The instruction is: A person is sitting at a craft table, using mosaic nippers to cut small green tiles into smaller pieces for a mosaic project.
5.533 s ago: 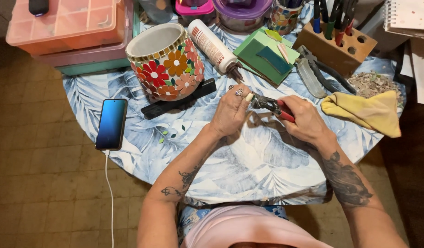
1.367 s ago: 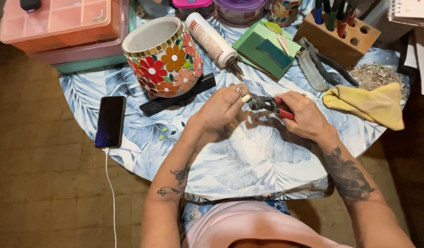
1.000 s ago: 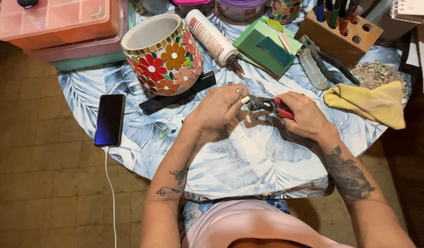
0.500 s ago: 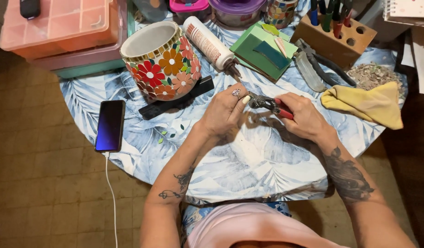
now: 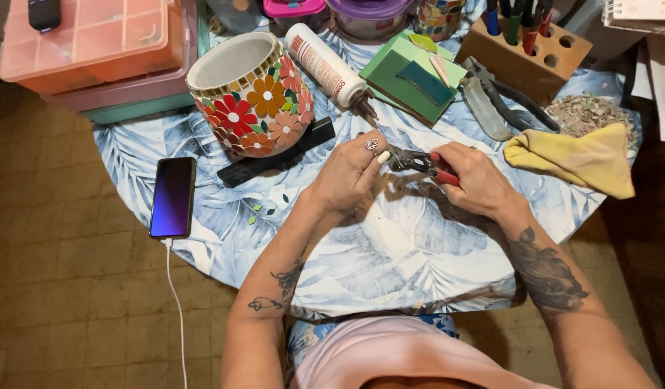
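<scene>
While both hands work at the centre of the frame, the right hand (image 5: 473, 180) is closed around the red handles of the nippers (image 5: 419, 162), and the tool's metal head points left toward the left hand (image 5: 350, 173). That hand is pinched shut at the nipper head, thumb and forefinger together; whatever piece it holds there is too small to make out. Both hands hover just above the leaf-print cloth (image 5: 390, 252) covering the table.

Surroundings noted:
- Mosaic pot (image 5: 249, 101), upper left of centre, resting against a black block (image 5: 275, 151)
- Glue tube (image 5: 329, 68) lying just right of the pot, nozzle aimed toward the hands
- Green tiles (image 5: 411, 75) at top centre
- Pile of chips (image 5: 588, 112) at upper right, with a yellow rag (image 5: 574, 158) just below it
- Phone (image 5: 172, 197) on its cable at the left edge of the table
- A few loose green shards (image 5: 264, 209) on the cloth between phone and hands

Risks, as judged: the left fingertips sit touching the cutting head, so a slip on closing could nip skin. A cut piece may fly off, since no shield is visible. Shards on the cloth could catch a resting forearm
</scene>
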